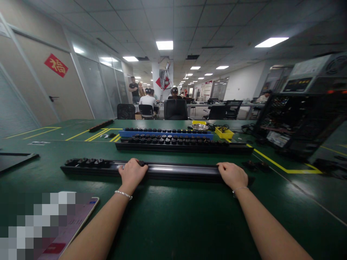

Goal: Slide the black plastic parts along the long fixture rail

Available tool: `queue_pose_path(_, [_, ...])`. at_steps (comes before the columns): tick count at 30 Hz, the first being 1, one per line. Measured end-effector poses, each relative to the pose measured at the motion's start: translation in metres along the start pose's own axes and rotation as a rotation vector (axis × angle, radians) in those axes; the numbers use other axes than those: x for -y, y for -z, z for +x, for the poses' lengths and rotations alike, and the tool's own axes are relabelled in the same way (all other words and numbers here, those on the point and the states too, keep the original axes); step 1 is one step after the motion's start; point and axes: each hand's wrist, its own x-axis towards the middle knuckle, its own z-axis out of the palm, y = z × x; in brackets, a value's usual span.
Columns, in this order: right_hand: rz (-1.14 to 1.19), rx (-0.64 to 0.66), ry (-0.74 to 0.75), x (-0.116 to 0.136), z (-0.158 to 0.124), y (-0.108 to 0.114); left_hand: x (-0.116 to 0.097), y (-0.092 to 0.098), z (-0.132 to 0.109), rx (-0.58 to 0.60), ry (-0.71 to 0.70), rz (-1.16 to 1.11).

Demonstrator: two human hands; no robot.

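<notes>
Gripping rail [176,169] | left hand [132,174], right hand [232,175] | fingers [142,167] curled over edge | phone [71,223] nearby

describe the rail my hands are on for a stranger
On the green table lie three long rails. It is the nearest black rail, held by the left hand and right hand. Unlike the full black rail and blue rail behind, only its left end holds parts.

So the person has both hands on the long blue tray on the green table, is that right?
No: the head view shows the left hand and right hand on the nearest black rail, on the green table. The blue tray lies farther back, untouched.
</notes>
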Motion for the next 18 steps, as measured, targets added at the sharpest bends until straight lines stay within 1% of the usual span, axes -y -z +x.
queue_pose_path(18, [0.011, -0.008, 0.008, 0.0003, -0.0012, 0.0005, -0.0100, -0.0012, -0.0052, 0.035, 0.013, -0.052])
